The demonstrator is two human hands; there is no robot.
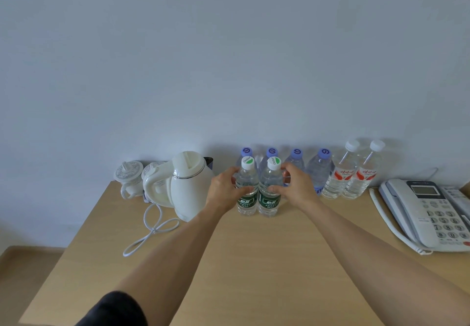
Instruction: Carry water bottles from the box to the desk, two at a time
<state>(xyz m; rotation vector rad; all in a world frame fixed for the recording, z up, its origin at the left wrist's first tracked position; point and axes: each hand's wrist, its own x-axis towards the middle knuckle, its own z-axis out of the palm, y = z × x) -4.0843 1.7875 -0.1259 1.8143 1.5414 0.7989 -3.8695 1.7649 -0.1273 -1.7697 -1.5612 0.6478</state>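
Green-label water bottles (258,188), pair: upright on desk (254,262), touching, before purple-capped row. Left hand (223,191) and right hand (295,185) each clasp one. Step: set-down; next, release both cleanly.

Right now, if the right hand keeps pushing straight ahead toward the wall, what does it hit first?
Probably the purple-capped bottle just behind the right hand, third in the back row; depth is unclear. The hand already grips the right green-label bottle.
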